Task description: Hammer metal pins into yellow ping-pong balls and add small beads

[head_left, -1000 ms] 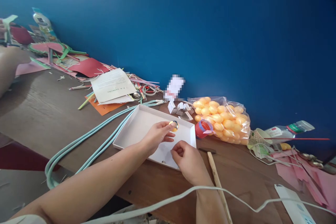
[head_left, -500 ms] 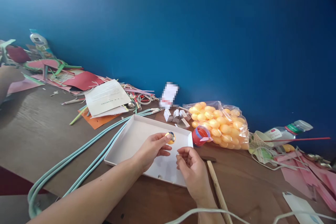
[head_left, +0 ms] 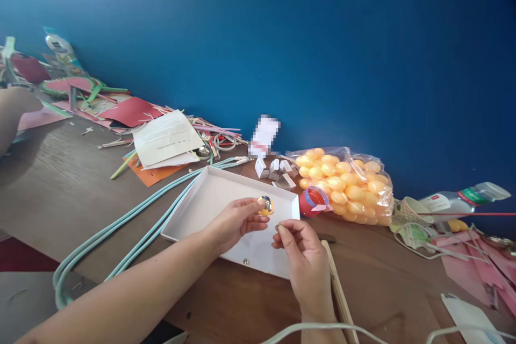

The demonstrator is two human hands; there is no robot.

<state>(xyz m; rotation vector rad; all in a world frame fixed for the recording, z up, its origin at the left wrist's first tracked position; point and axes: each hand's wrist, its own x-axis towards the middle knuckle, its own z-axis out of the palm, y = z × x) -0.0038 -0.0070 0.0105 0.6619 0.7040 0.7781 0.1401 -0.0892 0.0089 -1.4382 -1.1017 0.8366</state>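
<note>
My left hand (head_left: 242, 219) is closed, pinching a small round yellow piece (head_left: 266, 206) with a shiny silvery part on it, over a shallow white box tray (head_left: 189, 204). Just to the right, the thumb and forefinger of my right hand (head_left: 300, 247) are pressed together on something tiny at the tips, too small to name. The two hands are close but apart. A small silvery bead (head_left: 245, 262) lies inside the tray near its front edge.
Behind the tray are small grey-white blocks (head_left: 276, 169), a red cup (head_left: 312, 203) and a bag of yellow-orange balls (head_left: 346, 185). A wooden-handled hammer (head_left: 338, 290) lies right. Blue cords (head_left: 133, 215) run left. Another person's arm (head_left: 16, 113) shows far left.
The camera view has shifted slightly. My right fingertips have risen a little and turned, so the shiny glint between them is now mostly hidden. My left hand still holds the yellow piece.
</note>
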